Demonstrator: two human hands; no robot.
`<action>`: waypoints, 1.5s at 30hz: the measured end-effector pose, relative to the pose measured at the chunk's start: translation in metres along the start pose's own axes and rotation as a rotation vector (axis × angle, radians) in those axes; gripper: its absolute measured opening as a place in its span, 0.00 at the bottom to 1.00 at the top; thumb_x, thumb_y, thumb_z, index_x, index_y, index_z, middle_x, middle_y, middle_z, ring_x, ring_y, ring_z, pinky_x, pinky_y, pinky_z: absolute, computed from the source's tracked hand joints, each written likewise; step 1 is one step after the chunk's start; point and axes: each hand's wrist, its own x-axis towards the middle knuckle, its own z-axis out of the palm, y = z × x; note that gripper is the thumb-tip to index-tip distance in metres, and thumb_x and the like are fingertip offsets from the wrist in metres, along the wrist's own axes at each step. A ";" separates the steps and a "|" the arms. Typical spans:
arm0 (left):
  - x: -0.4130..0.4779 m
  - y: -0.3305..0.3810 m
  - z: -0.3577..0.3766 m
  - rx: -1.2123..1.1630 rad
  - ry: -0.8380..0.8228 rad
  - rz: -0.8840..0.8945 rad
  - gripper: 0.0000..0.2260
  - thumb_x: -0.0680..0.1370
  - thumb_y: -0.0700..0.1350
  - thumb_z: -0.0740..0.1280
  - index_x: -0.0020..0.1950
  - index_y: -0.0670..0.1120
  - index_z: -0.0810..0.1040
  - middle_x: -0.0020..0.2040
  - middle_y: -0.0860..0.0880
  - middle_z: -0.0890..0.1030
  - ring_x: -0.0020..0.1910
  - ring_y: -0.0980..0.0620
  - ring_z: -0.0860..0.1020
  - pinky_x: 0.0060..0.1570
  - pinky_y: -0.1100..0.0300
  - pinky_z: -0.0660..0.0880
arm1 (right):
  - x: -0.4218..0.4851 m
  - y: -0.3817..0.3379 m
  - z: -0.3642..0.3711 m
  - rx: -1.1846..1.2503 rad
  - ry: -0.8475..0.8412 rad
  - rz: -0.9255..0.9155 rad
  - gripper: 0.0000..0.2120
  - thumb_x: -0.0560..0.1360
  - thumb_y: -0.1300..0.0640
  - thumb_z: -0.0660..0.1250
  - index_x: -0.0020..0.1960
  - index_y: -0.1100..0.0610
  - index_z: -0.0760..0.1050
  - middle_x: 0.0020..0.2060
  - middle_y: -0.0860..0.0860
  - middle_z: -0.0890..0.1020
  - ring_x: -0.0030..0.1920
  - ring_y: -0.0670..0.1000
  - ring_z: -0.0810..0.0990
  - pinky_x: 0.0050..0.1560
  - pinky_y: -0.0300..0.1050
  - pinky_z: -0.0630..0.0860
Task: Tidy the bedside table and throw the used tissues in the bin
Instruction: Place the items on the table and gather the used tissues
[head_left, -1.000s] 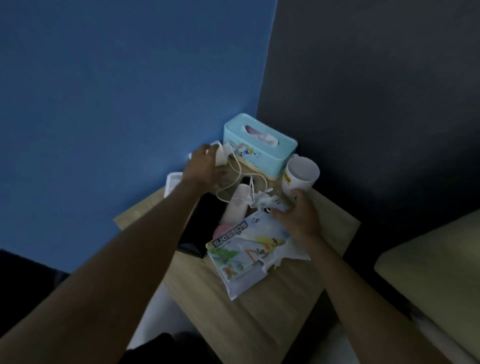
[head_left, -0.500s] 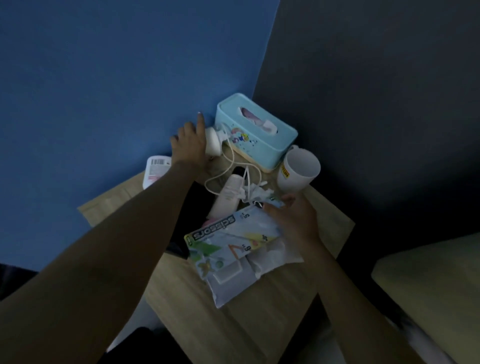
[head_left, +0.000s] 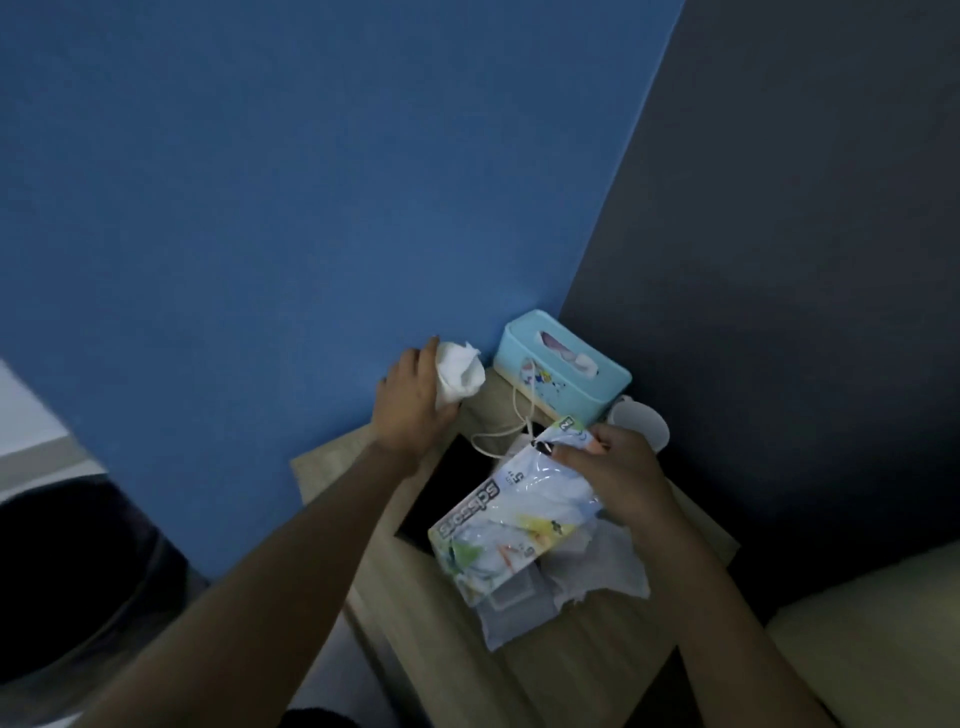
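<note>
1. A crumpled white tissue (head_left: 458, 375) is clenched in the left hand (head_left: 413, 405), raised above the back left part of the bedside table (head_left: 441, 613), close to the blue wall (head_left: 311, 208).
2. The left hand's fingers wrap around the lower part of the tissue, and its loose upper end sticks out toward the tissue box (head_left: 561, 374).
3. The tissue box is light blue, stands in the back corner of the table, and has a tissue poking out of the slot in its top.
4. The right hand (head_left: 618, 478) pinches the top edge of a plastic packet (head_left: 511, 525) printed with the word "scissors", lifting that end while the lower end lies on the table.
5. Another crumpled white tissue (head_left: 608, 571) lies on the table under and just beside the packet, below the right hand.
6. A white cable (head_left: 511, 421) loops across the table between the tissue box and the packet.
7. A flat dark thing (head_left: 447, 493), too dim to identify, lies on the table under the left forearm and touches the packet's left edge.
8. A white cup (head_left: 641, 423) stands just beside the tissue box, partly hidden behind the right hand.
9. A dark wall (head_left: 805, 260) meets the blue wall at the corner behind the box.
10. A pale cushion (head_left: 878, 644) shows at the lower right, apart from the table.
</note>
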 end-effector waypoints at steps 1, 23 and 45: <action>-0.012 -0.004 -0.014 -0.020 0.022 0.007 0.36 0.68 0.57 0.64 0.72 0.42 0.62 0.59 0.39 0.73 0.55 0.36 0.75 0.51 0.44 0.75 | -0.008 -0.011 0.004 0.010 0.004 -0.035 0.06 0.69 0.57 0.74 0.37 0.59 0.80 0.34 0.51 0.84 0.37 0.50 0.81 0.40 0.45 0.76; -0.328 -0.224 -0.271 0.216 0.302 -0.715 0.38 0.68 0.53 0.73 0.73 0.43 0.61 0.62 0.39 0.73 0.57 0.35 0.74 0.51 0.44 0.75 | -0.185 -0.128 0.316 -0.190 -0.503 -0.315 0.07 0.71 0.58 0.71 0.42 0.62 0.81 0.36 0.55 0.84 0.39 0.57 0.82 0.36 0.45 0.74; -0.239 -0.463 -0.093 0.064 0.063 -1.030 0.38 0.68 0.54 0.72 0.71 0.45 0.57 0.63 0.40 0.66 0.59 0.34 0.72 0.53 0.43 0.75 | -0.051 -0.027 0.601 -0.063 -0.530 0.042 0.13 0.79 0.57 0.59 0.63 0.52 0.73 0.53 0.50 0.78 0.55 0.57 0.78 0.57 0.52 0.77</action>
